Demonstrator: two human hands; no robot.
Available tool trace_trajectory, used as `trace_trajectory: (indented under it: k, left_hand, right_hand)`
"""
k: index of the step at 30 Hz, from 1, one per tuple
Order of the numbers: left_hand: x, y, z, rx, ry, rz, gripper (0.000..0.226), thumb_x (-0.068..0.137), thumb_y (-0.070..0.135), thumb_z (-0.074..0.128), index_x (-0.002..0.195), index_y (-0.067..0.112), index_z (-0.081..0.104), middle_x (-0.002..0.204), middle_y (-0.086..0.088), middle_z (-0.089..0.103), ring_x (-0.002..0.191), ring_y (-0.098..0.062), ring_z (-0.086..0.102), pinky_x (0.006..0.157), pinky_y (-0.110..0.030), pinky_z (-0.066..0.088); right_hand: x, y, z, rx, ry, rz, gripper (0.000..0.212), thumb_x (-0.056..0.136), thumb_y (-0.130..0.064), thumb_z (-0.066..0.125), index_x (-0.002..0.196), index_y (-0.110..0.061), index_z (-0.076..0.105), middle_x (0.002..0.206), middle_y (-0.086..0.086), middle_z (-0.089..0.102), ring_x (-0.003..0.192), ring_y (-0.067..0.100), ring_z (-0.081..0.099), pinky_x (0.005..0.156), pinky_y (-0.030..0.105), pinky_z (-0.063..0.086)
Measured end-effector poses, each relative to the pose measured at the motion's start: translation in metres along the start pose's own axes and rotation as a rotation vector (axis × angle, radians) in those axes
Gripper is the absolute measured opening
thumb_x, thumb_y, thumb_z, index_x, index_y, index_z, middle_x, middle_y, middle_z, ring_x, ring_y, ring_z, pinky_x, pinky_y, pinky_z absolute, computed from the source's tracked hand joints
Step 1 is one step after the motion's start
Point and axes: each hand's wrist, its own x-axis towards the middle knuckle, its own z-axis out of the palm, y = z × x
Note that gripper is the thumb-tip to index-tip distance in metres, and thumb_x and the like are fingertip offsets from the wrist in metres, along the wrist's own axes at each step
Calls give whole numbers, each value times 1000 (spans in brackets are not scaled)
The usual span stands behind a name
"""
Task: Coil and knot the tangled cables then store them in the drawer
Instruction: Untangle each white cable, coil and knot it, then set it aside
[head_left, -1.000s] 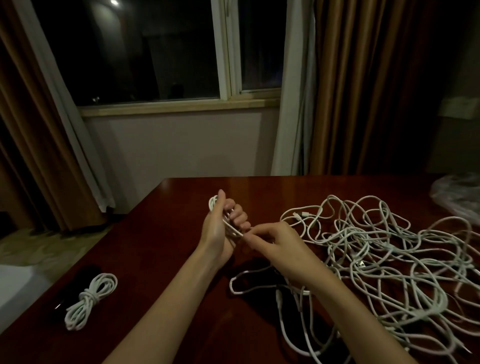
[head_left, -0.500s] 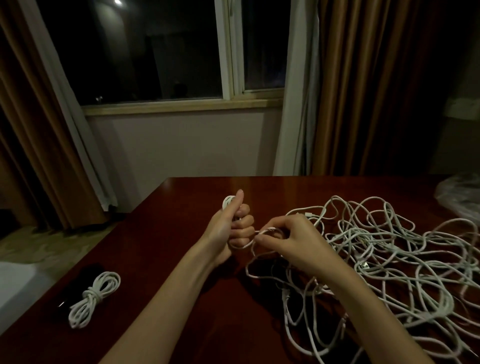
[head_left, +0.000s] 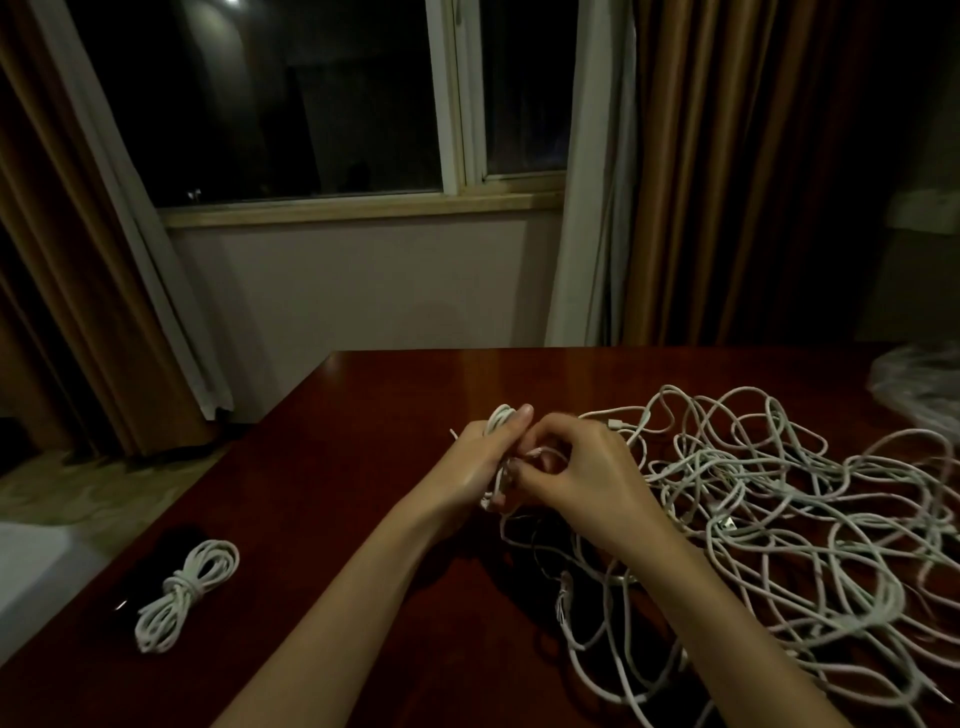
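Note:
A big tangle of white cables (head_left: 769, 519) covers the right half of the dark red table (head_left: 337, 467). My left hand (head_left: 480, 462) grips a small coil of white cable (head_left: 500, 418), whose loops stick out above the fist. My right hand (head_left: 582, 478) is pressed against the left one and pinches the same cable's loose strand at the fingertips. From the hands the strand runs down and right into the tangle. A finished, knotted white coil (head_left: 183, 592) lies near the table's front left edge. No drawer is in view.
A dark flat object (head_left: 143, 587) lies under and beside the knotted coil. A clear plastic bag (head_left: 919, 384) sits at the table's far right. Behind the table are a window, a pale wall and brown curtains. The floor lies past the table's left edge.
My right hand has moved left with the strand and now touches the left hand. The left hand has tipped, its thumb folded over the coil.

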Motion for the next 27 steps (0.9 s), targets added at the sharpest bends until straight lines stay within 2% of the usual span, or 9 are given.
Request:
trace_trajectory:
  k: [2, 5, 8, 11, 14, 19, 21, 24, 27]
  left_hand:
    - [-1, 1, 0, 3, -25, 14, 44, 102, 39, 41, 68, 15, 57, 45, 6, 47, 37, -5, 40, 39, -16, 29]
    - [0, 2, 2, -69, -49, -5, 50, 101, 39, 43, 54, 23, 54, 43, 7, 33, 35, -5, 26, 38, -17, 23]
    - [1, 2, 1, -82, -115, -71, 59, 99, 43, 42, 45, 24, 58, 44, 8, 27, 35, -4, 23, 37, -16, 20]
    - [-1, 3, -4, -179, -173, -120, 48, 88, 49, 50, 48, 23, 48, 44, 8, 25, 33, -3, 21, 34, -15, 19]
    - [0, 1, -7, -346, -152, -66, 43, 85, 45, 54, 52, 21, 38, 43, 8, 24, 31, -2, 21, 33, -14, 17]
    - [4, -1, -3, -467, -25, 5, 42, 82, 42, 57, 50, 21, 40, 43, 7, 25, 30, -2, 22, 31, -14, 19]
    - [5, -2, -1, -493, 1, 15, 42, 81, 43, 59, 51, 20, 39, 44, 7, 26, 30, -2, 23, 31, -14, 21]
    - [5, -3, 2, -540, 14, 8, 42, 79, 44, 59, 51, 20, 39, 43, 8, 25, 30, -2, 23, 30, -13, 22]
    - [4, -1, 3, -506, 68, -1, 43, 79, 48, 57, 50, 20, 41, 43, 8, 27, 31, -1, 24, 31, -13, 23]
  right_hand:
    - [1, -1, -4, 178, -17, 70, 11, 86, -13, 67, 89, -21, 59, 79, 1, 69, 69, 10, 67, 62, 24, 56]
    - [4, -2, -8, 327, -6, 115, 9, 89, -11, 62, 89, -19, 58, 79, 4, 67, 68, 26, 64, 66, 39, 53]
    - [6, 0, -10, 392, 42, 123, 7, 91, -10, 60, 87, -15, 58, 70, 4, 61, 63, 20, 57, 63, 36, 46]
    - [6, 2, -9, 379, 34, 116, 7, 91, -13, 62, 87, -18, 59, 70, -1, 65, 65, 16, 62, 66, 38, 51]
    - [6, 3, -9, 383, 6, 134, 5, 92, -20, 62, 88, -21, 65, 76, -1, 69, 73, 15, 67, 72, 31, 53]
    - [8, 2, -8, 381, -50, 131, 14, 95, -17, 57, 92, -23, 70, 87, -4, 71, 86, 6, 67, 80, 20, 52]
    - [9, 4, -9, 381, -47, 139, 14, 94, -15, 58, 92, -23, 70, 83, -8, 71, 82, 1, 66, 76, 15, 52]
    - [8, 5, -10, 382, -30, 150, 14, 92, -16, 62, 83, -23, 70, 65, -15, 68, 68, -5, 64, 65, 9, 47]
    - [7, 1, -11, 415, -15, 129, 13, 92, -16, 62, 85, -20, 71, 74, -8, 71, 71, -4, 65, 63, 7, 46]
